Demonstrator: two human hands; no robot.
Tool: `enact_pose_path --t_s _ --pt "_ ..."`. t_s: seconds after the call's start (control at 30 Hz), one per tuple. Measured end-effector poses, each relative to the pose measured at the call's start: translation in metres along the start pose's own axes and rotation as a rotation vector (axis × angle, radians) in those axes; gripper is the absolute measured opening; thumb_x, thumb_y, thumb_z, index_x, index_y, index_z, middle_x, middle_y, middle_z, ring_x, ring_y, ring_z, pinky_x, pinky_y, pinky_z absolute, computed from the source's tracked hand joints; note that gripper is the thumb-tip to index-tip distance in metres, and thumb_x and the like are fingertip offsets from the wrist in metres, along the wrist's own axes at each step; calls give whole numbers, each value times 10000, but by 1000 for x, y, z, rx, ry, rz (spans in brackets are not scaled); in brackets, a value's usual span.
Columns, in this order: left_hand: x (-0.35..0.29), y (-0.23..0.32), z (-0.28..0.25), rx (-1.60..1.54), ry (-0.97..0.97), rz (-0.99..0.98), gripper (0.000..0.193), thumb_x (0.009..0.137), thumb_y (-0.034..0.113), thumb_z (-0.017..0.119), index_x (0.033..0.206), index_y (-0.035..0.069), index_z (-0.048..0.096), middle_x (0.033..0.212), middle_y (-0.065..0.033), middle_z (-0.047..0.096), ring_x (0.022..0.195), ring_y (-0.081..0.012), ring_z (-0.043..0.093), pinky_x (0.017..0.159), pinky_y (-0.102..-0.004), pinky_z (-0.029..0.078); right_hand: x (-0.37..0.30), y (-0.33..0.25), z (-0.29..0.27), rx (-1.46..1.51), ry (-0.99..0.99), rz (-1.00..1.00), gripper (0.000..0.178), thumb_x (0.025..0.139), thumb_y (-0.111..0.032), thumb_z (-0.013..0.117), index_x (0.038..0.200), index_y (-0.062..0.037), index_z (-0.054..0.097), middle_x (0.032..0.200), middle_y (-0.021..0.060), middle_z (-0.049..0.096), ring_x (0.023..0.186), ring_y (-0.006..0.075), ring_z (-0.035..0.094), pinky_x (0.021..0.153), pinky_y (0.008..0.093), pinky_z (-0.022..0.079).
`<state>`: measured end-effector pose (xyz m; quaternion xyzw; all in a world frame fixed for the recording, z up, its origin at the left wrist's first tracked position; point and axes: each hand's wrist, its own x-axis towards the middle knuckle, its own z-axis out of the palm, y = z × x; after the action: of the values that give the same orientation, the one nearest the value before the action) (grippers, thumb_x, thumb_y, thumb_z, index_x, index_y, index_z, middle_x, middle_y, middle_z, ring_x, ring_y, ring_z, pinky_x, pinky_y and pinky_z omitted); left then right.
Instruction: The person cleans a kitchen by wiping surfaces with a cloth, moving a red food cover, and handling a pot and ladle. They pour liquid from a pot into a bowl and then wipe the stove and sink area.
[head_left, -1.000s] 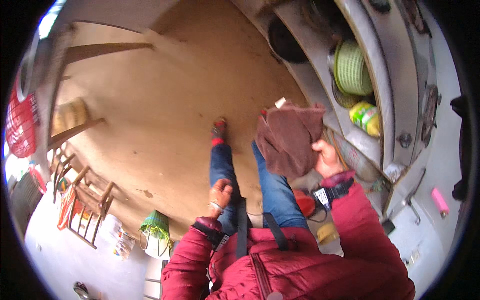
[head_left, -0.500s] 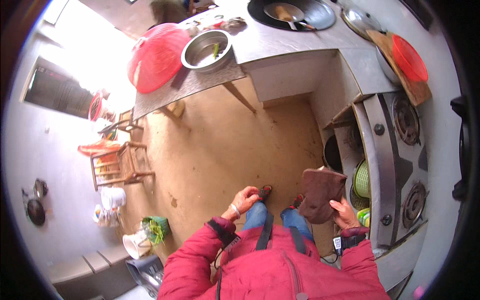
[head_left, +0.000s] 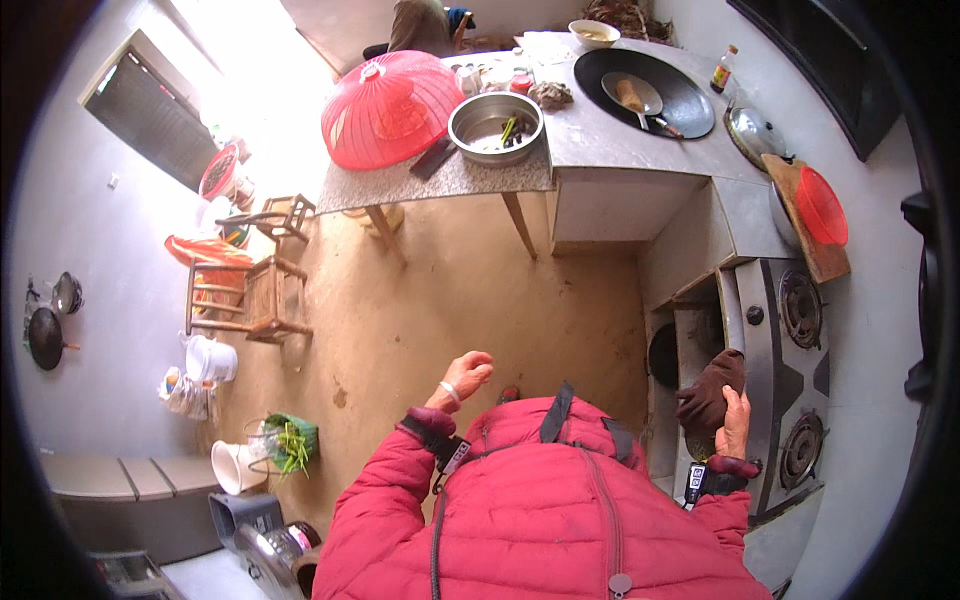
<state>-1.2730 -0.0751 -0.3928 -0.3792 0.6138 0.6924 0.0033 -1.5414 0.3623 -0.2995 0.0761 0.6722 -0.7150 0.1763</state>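
Observation:
My right hand point(head_left: 734, 425) grips a dark brown cloth point(head_left: 712, 390), which hangs bunched at the front of the gas stove point(head_left: 768, 375). Its thumb and fingers press on the cloth's near edge. Two round burners show on the stove top, the nearer burner point(head_left: 802, 450) just right of my right hand. My left hand point(head_left: 468, 376) is held in front of my body above the floor, its fingers curled in with nothing visible in them. Open shelves point(head_left: 690, 345) lie under the counter beside the stove, partly hidden by the cloth.
Ahead, a table point(head_left: 440, 188) bears a red mesh food cover point(head_left: 385, 110) and a metal basin point(head_left: 497, 155). A wok point(head_left: 690, 122) is set in the counter point(head_left: 630, 150). Wooden chairs point(head_left: 262, 300), a white bucket point(head_left: 232, 468) and a green basket point(head_left: 305, 440) stand left.
My right hand has moved right with the cloth, up to the stove front, and the cloth has bunched. My view has tilted, showing more of the far counter. My left hand stays curled.

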Motion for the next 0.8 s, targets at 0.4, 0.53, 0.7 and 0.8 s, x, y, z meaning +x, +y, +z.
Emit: enact_pose_path --t_s 0.4,0.53,0.7,0.8 --pt "-10 -11 -138 19 193 -124 303 823 98 602 1089 -47 595 965 -117 649 790 -164 622 695 -275 531 -12 -39 118 231 -34 -72 306 895 -136 548 1161 13 559 1095 105 625 995 233 611 905 352 478" --pt "-19 -28 -150 -53 188 -146 304 845 141 600 1110 -6 587 899 -69 649 715 -124 617 623 -250 501 15 -75 157 141 -8 -168 316 890 -121 543 1173 22 552 1088 98 623 980 222 613 885 343 486" --pt "-31 -47 -167 -118 289 -214 287 850 127 599 1110 7 581 906 -73 649 726 -125 620 623 -239 506 74 -115 199 48 -56 -246 352 886 -124 548 1215 -1 537 1131 83 613 1005 213 607 918 351 473" --pt "-34 -53 -177 -157 396 -274 271 845 108 599 1102 23 585 896 -70 648 705 -130 618 610 -242 506 115 -139 231 30 -187 -260 343 885 -149 556 1198 -8 548 1113 84 621 1002 219 608 915 349 473"
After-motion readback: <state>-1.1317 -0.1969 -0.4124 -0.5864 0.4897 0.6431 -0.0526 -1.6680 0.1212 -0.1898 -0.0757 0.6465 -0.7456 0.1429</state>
